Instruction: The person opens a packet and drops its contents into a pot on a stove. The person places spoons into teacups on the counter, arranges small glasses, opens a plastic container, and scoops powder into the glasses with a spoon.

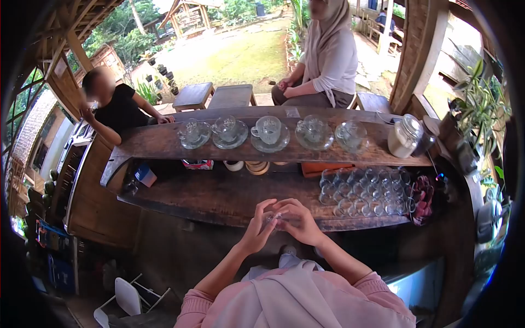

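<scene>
Close together in front of my body, my left hand (259, 227) and my right hand (301, 221) both curl around a small clear, shiny thing (273, 217). It is too small to make out. They are over the front edge of the lower wooden shelf (219, 199). On the upper counter (219, 153) beyond, several glass cups on glass saucers stand in a row, the middle cup (268, 129) straight ahead of my hands. Right of my hands, several clear glasses (361, 191) stand grouped on the lower shelf.
A person in black (123, 109) leans on the counter at the left; another (328, 60) sits beyond it. Jars (404, 136) stand at its right end, near dark red cloth (422, 199). A blue box (145, 175) lies left on the lower shelf. A white chair (127, 295) is lower left.
</scene>
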A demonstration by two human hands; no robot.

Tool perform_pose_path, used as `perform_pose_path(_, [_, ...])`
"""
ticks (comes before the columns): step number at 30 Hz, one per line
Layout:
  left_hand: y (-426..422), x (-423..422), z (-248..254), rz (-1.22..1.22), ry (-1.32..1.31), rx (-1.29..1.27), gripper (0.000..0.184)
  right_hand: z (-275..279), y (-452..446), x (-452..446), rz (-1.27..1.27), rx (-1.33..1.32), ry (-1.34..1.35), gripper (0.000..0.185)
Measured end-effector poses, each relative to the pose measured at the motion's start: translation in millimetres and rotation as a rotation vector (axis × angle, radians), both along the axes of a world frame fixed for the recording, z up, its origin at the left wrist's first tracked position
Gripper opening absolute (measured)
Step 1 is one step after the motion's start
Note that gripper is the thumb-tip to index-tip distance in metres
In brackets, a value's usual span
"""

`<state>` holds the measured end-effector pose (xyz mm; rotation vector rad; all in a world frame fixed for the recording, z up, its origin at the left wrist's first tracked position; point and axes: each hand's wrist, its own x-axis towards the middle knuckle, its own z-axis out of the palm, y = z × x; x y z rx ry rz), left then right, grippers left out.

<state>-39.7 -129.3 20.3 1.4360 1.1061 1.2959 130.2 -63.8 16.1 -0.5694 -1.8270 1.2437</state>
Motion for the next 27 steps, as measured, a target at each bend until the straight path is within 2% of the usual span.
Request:
perform_pose_path(3, [22.2, -13.7, -1.9, -0.014, -0.007, -0.071, 0.051, 10.0, 24.6, -16.2, -0.025, 0.102, -0.049, 0.025])
perform_pose_path(6, [42.4, -32.9, -0.1, 0.044, 0.092, 0.054, 0.060, 9.8, 46.5, -33.7, -0.105, 0.262, -0.137, 0.022])
perform_pose_path(8, [53.5, -48.4, -11.2, 0.029, 0.114, 0.060, 0.058, 5.0, 57.1, -43.0, -0.157, 0.410, -0.250, 0.023])
perform_pose_path(9, [61.2, -56.5, -14.0, 0.015, 0.149, 0.075, 0.057, 10.6, 60.7, -47.1, -0.165, 0.417, -0.251, 0.023])
perform_pose_path(10, [63.2, -59.9, -13.3, 0.054, 0.105, 0.073, 0.047, 20.0, 59.8, -49.6, -0.239, 0.470, -0.244, 0.022])
perform_pose_path(11, [66.3, -65.9, -16.6, 0.042, 0.103, 0.070, 0.047, 23.8, 57.2, -53.2, -0.315, 0.515, -0.239, 0.021])
perform_pose_path(13, [76.1, -78.2, -20.5, 0.111, 0.153, 0.115, 0.032, 14.3, 57.1, -63.6, -0.374, 0.480, -0.278, 0.021])
perform_pose_path(14, [82.4, -84.7, -18.5, 0.096, 0.149, 0.121, 0.032, 11.6, 58.3, -69.7, -0.420, 0.452, -0.307, 0.020])
perform_pose_path(16, [89.8, -95.5, -8.5, 0.104, 0.259, 0.250, 0.020, 12.8, 54.7, -81.3, -0.460, 0.429, -0.299, 0.020])
perform_pose_path(18, [95.0, -105.5, -5.3, 0.089, 0.256, 0.255, 0.017, 7.4, 52.0, -94.5, -0.502, 0.401, -0.287, 0.020])
perform_pose_path(20, [101.1, -117.7, -7.0, 0.074, 0.252, 0.261, 0.016, -5.9, 53.8, -107.5, -0.523, 0.262, -0.203, 0.021])
perform_pose_path(27, [115.9, -163.4, -19.8, 0.036, 0.160, 0.265, 0.007, 1.7, 47.8, -148.7, -0.590, 0.230, -0.220, 0.022])
